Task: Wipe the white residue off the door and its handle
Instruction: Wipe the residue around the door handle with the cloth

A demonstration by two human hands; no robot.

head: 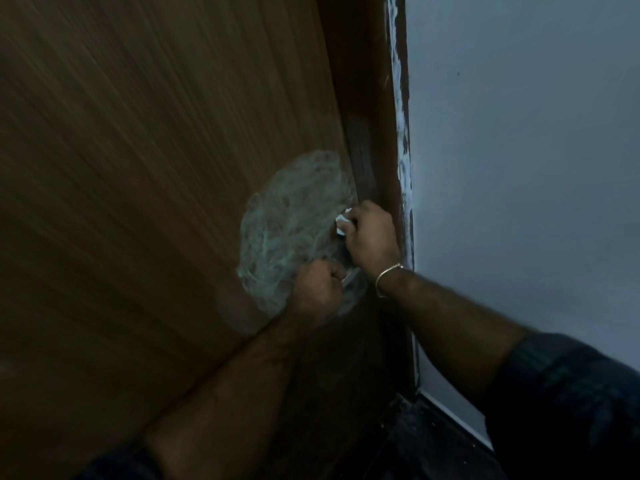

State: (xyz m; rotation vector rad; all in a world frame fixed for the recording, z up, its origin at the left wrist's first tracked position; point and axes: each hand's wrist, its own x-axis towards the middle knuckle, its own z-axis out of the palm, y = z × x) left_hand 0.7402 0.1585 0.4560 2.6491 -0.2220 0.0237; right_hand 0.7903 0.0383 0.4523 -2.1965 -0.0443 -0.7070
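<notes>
One brown door, one swirly patch of white residue near its edge, two hands. Left hand fisted around the handle, right at the smear's lower edge. Right hand pinching a white wad, pressed against the smear's right side.
</notes>
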